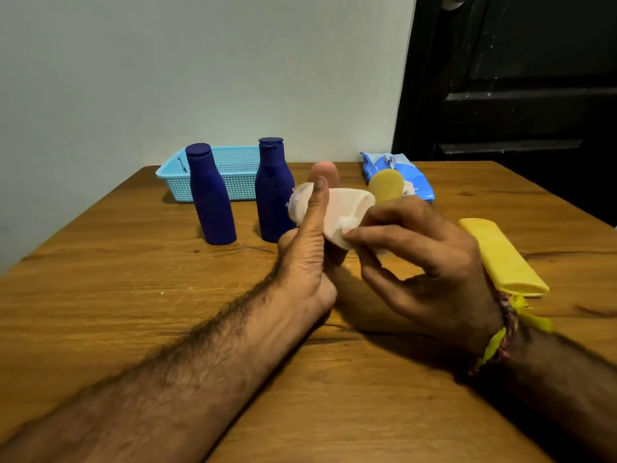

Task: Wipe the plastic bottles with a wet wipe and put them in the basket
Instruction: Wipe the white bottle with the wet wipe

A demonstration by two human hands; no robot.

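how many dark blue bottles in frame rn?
2. One dark blue bottle stands on the table in front of the basket's left part; the other dark blue bottle stands to its right, just behind the left hand. Others may be hidden behind the hands.

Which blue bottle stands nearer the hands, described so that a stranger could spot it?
Start at the light blue basket by the wall. Two dark blue bottles stand upright before it; take the right-hand bottle, next to the left hand. Its cap is flat with a step, while the left-hand bottle has a rounded cap.
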